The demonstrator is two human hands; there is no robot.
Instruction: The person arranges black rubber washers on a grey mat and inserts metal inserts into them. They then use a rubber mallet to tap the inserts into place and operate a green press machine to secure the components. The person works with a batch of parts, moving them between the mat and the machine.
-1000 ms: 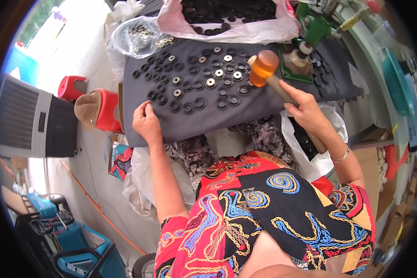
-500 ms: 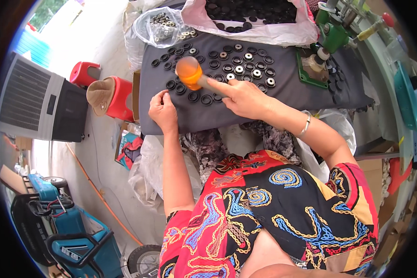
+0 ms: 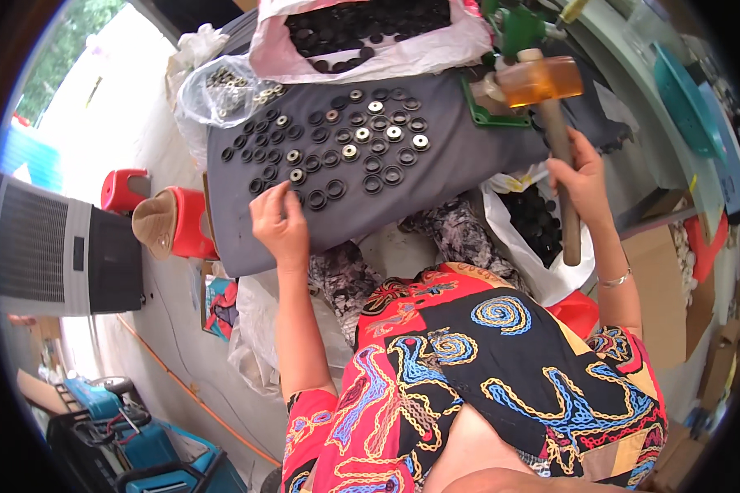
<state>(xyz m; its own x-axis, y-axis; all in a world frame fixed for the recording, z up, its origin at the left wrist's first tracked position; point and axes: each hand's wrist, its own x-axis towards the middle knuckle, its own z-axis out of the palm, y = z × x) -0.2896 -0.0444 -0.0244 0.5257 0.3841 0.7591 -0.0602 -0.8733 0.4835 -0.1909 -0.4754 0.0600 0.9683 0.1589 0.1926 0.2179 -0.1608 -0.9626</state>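
Note:
A mallet with a translucent orange head [image 3: 543, 80] and a wooden handle is raised at the right, with my right hand [image 3: 582, 177] closed around the handle. Its head hangs over the near side of a green hand press [image 3: 501, 119]. Toward the left of the grey cloth-covered table [image 3: 460, 148], my left hand [image 3: 279, 222] hovers loosely curled, fingers slightly apart, and nothing shows in it. Close to its fingertips lies a black ring with a silvery centre [image 3: 297, 175]. Several more black rings [image 3: 335, 189] spread over the cloth, some with metal pieces inside.
A white sack [image 3: 263, 49] of black round parts stands at the far edge. Beside it sits a clear bag [image 3: 210, 90] of small metal rings. Below the table's right side hangs a white bag [image 3: 501, 222] with black parts. Red stools [image 3: 193, 223] and an air cooler [image 3: 41, 246] are at left.
The mallet has swung from above the rings to the right, still in my right hand. My left hand's fingers have loosened beside the rings. The whole view has shifted.

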